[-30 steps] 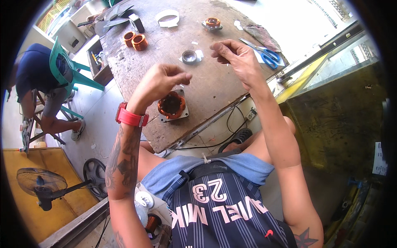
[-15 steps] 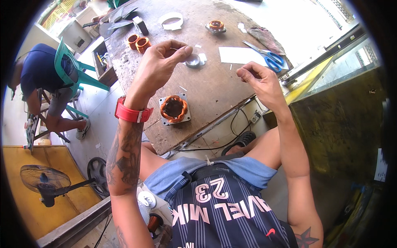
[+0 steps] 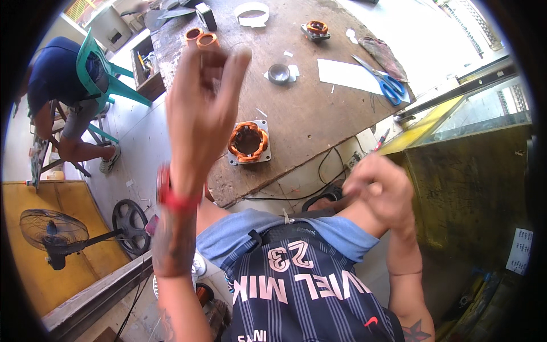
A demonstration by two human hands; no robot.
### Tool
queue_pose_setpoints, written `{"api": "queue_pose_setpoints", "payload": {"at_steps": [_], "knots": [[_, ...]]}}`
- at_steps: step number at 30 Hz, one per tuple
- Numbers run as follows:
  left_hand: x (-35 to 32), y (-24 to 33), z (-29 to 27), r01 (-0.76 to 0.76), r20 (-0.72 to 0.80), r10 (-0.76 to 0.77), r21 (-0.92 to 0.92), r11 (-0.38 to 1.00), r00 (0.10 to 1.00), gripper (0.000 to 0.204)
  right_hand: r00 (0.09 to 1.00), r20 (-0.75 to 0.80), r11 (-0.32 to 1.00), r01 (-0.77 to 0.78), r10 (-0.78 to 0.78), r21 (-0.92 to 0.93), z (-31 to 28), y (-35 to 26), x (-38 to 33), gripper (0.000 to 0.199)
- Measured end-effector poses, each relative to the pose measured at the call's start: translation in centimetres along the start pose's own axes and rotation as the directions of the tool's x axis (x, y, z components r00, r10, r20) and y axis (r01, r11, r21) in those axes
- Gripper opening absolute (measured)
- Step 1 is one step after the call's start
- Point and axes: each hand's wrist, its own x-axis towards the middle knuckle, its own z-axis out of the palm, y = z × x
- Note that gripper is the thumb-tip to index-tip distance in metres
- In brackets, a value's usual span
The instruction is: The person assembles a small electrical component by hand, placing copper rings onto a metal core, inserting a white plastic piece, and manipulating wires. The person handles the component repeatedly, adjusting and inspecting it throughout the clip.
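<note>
My left hand (image 3: 200, 111) is raised over the left side of the wooden table (image 3: 302, 119), blurred by motion; its thumb stands apart from the fingers and nothing shows between them. Low beyond the table's right front edge, my right hand (image 3: 380, 191) has its fingers curled in, also smeared; whatever they may hold cannot be made out. A motor stator with orange copper windings (image 3: 264, 141) sits on a square metal plate near the table's front edge, just right of my left wrist. Beyond it lies a small round grey roll (image 3: 278, 73) with white scraps by it.
Blue-handled scissors (image 3: 391, 88) lie on white paper (image 3: 347, 77). Farther back are a smaller stator (image 3: 317, 29), two copper-coloured coils (image 3: 207, 41) and a white ring (image 3: 251, 14). A glass case (image 3: 456, 119) borders the right; a person sits left on a green chair (image 3: 91, 68).
My right hand has dropped toward me and right, off the table. My left hand has come nearer and slightly left, its pinch loosened. The view has shifted a little.
</note>
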Motion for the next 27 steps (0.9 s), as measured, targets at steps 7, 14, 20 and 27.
{"api": "queue_pose_setpoints", "payload": {"at_steps": [7, 14, 20, 27], "knots": [[-16.1, -0.1, -3.9, 0.842, 0.559, -0.639, -0.247, 0.48, 0.528, 0.031, 0.871, 0.297, 0.827, 0.475, -0.392, -0.3, 10.5, -0.7, -2.3, 0.028], [-18.8, 1.8, -5.4, 0.834, 0.596, -0.616, -0.185, 0.519, 0.515, 0.02, 0.908, 0.148, 0.758, -0.41, 0.393, 0.507, 10.9, 0.9, -0.4, 0.05], [-19.9, 2.6, -5.3, 0.795, 0.574, -0.608, -0.134, 0.592, 0.549, 0.018, 0.755, 0.475, -0.109, -0.482, 0.452, 0.869, 12.9, 0.3, 1.4, 0.06], [-20.1, 2.3, -6.9, 0.766, 0.575, -0.597, -0.082, 0.638, 0.559, 0.016, 0.749, 0.462, -0.196, -0.422, 0.475, 0.885, 13.0, 0.6, 2.4, 0.045]]}}
